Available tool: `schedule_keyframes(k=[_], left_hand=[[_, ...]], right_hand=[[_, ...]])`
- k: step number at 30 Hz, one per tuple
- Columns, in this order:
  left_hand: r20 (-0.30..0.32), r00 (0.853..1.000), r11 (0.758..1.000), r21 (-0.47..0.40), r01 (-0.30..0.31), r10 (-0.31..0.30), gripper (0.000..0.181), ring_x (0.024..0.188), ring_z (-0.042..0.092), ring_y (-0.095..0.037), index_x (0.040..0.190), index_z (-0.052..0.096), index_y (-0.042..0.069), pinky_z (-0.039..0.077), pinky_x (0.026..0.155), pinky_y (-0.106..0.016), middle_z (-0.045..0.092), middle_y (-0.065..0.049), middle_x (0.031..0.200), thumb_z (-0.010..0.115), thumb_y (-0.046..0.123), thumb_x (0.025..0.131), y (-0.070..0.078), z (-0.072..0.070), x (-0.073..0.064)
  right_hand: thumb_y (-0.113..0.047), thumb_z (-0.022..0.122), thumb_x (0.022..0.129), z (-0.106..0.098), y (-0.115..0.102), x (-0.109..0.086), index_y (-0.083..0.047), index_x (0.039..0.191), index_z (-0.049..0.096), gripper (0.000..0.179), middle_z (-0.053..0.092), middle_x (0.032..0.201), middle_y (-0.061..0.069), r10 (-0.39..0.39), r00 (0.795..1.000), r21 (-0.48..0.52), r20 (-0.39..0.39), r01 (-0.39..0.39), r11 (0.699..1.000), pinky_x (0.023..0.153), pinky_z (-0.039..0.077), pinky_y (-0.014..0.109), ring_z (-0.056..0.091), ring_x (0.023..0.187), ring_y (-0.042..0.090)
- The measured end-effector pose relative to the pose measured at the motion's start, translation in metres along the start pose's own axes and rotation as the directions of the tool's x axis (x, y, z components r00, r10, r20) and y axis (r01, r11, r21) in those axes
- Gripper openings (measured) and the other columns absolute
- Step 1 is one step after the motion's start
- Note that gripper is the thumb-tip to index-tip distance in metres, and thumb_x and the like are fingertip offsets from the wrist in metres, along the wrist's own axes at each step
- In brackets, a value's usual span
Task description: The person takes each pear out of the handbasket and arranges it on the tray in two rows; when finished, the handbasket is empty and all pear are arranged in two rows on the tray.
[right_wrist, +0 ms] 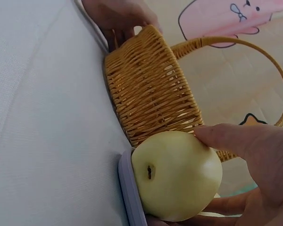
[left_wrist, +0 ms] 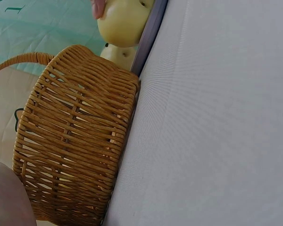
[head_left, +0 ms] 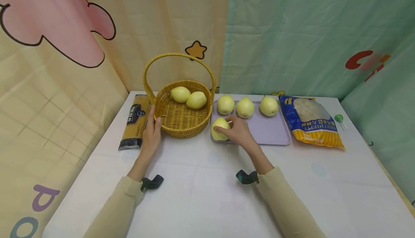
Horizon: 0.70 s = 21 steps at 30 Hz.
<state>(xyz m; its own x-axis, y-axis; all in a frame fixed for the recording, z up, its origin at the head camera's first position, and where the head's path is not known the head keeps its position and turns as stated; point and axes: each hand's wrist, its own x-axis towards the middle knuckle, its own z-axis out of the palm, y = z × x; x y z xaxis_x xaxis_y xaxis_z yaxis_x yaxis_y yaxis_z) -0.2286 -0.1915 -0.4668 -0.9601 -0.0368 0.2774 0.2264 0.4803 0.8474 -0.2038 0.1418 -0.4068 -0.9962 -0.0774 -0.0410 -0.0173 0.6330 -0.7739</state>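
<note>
Pear [head_left: 220,129], pale yellow-green, smooth, roundish, small dark dimple showing on 1 end, gripped between thumb and fingers of right hand [head_left: 238,130] at near-left corner of lilac tray [head_left: 270,133]. Left hand [head_left: 151,135], fingers fairly straight, touches side of woven basket [head_left: 181,133]; 2 similar pears [head_left: 196,100] inside, 3 other pears [head_left: 245,107] on tray.
</note>
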Motion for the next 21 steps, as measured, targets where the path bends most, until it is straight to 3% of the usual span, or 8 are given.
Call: schedule_keyframes(k=[13,21], left_hand=[[-0.007,1.0,1.0,-0.001,-0.004,0.004,0.06,0.163,0.013,-0.035,0.171,0.009,0.032,0.014,0.13,-0.063,0.009,0.005,0.178,0.031,0.042,0.116,-0.003,0.0,-0.001],[-0.001,1.0,1.0,-0.013,-0.011,0.011,0.061,0.164,0.012,-0.034,0.171,0.008,0.032,0.012,0.13,-0.062,0.008,0.004,0.179,0.032,0.042,0.116,0.0,0.0,-0.001]], right_hand=[[-0.045,0.069,0.1,-0.011,-0.006,-0.003,0.003,0.144,0.056,0.067,0.066,0.136,0.026,-0.024,0.995,-0.061,0.097,0.03,0.998,0.104,0.055,0.055,0.064,0.129,0.041],[-0.04,0.071,0.1,-0.019,-0.011,-0.006,0.002,0.152,0.049,0.071,0.062,0.143,0.025,-0.078,0.997,0.007,-0.012,0.079,0.997,0.103,0.056,0.055,0.065,0.127,0.041]])
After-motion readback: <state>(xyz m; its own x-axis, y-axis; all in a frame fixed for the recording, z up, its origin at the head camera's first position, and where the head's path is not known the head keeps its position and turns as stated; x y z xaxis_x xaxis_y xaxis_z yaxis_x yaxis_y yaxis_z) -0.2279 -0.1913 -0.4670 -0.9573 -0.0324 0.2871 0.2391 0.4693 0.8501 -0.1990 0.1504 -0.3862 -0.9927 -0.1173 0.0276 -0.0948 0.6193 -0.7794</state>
